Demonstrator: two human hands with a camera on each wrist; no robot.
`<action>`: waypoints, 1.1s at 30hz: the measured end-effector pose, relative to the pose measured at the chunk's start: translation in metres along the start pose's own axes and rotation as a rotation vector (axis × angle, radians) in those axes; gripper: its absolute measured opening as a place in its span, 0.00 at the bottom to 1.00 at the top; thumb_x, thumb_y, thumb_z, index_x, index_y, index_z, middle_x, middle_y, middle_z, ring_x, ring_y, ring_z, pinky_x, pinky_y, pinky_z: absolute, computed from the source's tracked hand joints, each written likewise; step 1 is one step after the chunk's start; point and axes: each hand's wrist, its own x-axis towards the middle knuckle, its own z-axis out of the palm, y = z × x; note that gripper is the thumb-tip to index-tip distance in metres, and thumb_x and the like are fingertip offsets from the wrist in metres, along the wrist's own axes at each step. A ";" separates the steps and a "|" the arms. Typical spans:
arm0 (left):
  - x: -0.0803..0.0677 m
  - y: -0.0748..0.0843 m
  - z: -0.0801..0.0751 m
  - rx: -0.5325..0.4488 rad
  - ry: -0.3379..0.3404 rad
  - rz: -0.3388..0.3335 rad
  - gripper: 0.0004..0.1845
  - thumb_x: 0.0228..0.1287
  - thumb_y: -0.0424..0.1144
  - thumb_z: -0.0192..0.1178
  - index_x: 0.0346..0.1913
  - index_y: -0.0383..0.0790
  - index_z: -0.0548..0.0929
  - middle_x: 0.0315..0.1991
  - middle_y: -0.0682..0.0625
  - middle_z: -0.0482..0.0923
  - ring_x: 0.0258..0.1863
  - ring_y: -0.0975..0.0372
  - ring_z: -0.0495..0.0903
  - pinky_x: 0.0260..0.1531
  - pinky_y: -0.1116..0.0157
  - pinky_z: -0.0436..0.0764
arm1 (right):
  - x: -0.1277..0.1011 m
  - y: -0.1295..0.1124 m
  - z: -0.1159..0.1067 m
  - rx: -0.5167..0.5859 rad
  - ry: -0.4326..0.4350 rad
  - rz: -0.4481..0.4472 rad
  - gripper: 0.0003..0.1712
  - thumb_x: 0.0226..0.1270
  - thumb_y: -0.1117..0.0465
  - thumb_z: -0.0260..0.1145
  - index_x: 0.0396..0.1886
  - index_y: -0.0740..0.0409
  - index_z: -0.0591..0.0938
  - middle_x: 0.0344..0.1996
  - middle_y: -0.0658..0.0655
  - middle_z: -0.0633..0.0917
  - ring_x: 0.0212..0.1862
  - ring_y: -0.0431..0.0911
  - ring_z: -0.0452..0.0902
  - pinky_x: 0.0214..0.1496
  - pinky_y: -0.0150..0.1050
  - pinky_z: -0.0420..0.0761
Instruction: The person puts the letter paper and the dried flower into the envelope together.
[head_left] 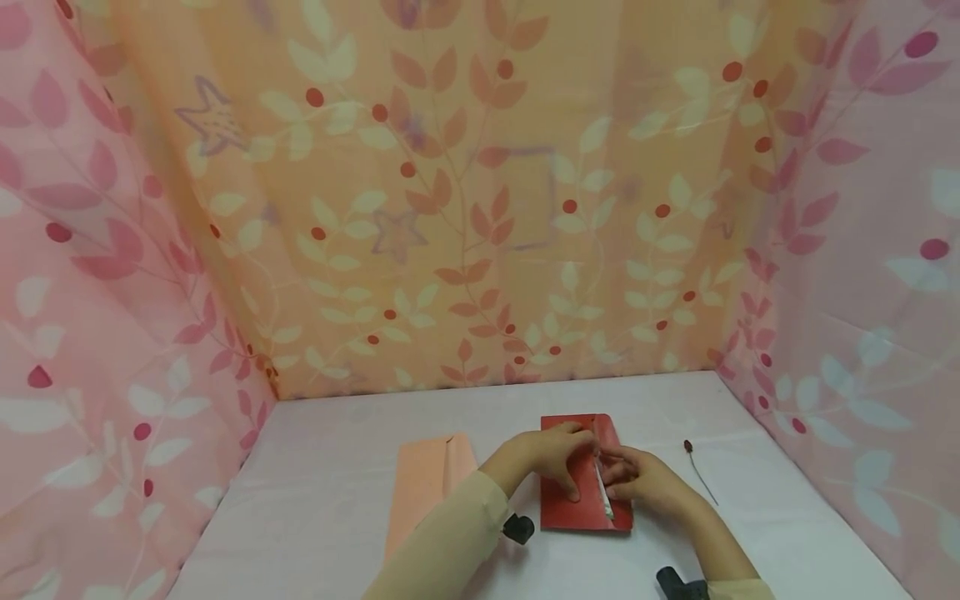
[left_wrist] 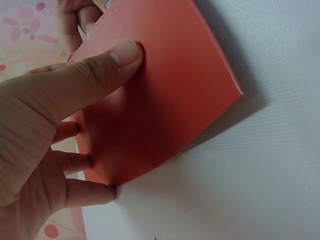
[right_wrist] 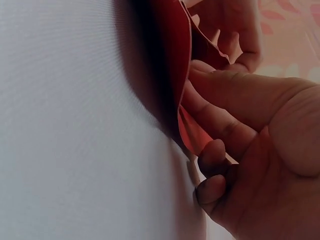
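A red envelope (head_left: 581,492) lies on the white table (head_left: 337,517), near its middle. My left hand (head_left: 561,457) holds it from the left. The thumb (left_wrist: 117,59) presses on the envelope's red face (left_wrist: 170,100) and the fingers curl at its edge. My right hand (head_left: 626,477) is at the envelope's right side. In the right wrist view its fingers (right_wrist: 215,155) pinch a thin red flap (right_wrist: 192,132) along the envelope's edge. A narrow white strip (head_left: 603,496) shows on the envelope between the two hands.
A peach envelope (head_left: 431,487) lies flat to the left of the red one. A thin stick with a dark head (head_left: 697,467) lies to the right. Pink and orange leaf-print cloth walls (head_left: 480,208) close in the table on three sides.
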 end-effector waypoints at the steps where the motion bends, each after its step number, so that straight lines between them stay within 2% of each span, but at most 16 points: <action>1: 0.000 0.000 0.000 -0.002 0.000 -0.003 0.46 0.47 0.55 0.81 0.69 0.75 0.68 0.77 0.60 0.59 0.73 0.61 0.63 0.58 0.50 0.81 | -0.001 -0.001 0.000 0.001 -0.011 -0.004 0.44 0.63 0.68 0.73 0.75 0.74 0.62 0.44 0.63 0.88 0.47 0.48 0.84 0.44 0.32 0.84; 6: -0.001 0.000 0.000 -0.011 0.000 -0.007 0.45 0.47 0.54 0.82 0.68 0.75 0.69 0.77 0.61 0.59 0.73 0.61 0.63 0.58 0.49 0.81 | -0.004 -0.003 0.002 0.017 -0.043 -0.015 0.45 0.63 0.68 0.73 0.75 0.75 0.61 0.40 0.63 0.87 0.42 0.47 0.84 0.42 0.32 0.83; 12: -0.002 0.001 -0.001 -0.017 -0.002 0.004 0.45 0.47 0.54 0.81 0.69 0.73 0.68 0.78 0.60 0.58 0.74 0.61 0.62 0.60 0.49 0.80 | -0.003 0.002 0.007 -0.005 -0.037 -0.008 0.44 0.64 0.65 0.73 0.75 0.73 0.63 0.38 0.59 0.88 0.40 0.44 0.84 0.42 0.33 0.83; 24: -0.005 0.000 -0.003 -0.038 0.006 0.015 0.44 0.47 0.53 0.81 0.68 0.70 0.70 0.78 0.59 0.59 0.75 0.61 0.62 0.61 0.49 0.80 | 0.000 -0.001 0.022 -0.072 0.047 0.043 0.44 0.62 0.58 0.76 0.72 0.72 0.67 0.36 0.55 0.89 0.39 0.44 0.82 0.40 0.32 0.79; 33: -0.001 -0.002 -0.002 -0.042 0.012 0.025 0.40 0.46 0.53 0.82 0.63 0.70 0.72 0.78 0.59 0.59 0.74 0.61 0.63 0.62 0.48 0.79 | 0.000 0.002 0.025 -0.143 0.120 0.093 0.43 0.60 0.53 0.78 0.71 0.65 0.72 0.36 0.50 0.88 0.39 0.43 0.81 0.39 0.33 0.78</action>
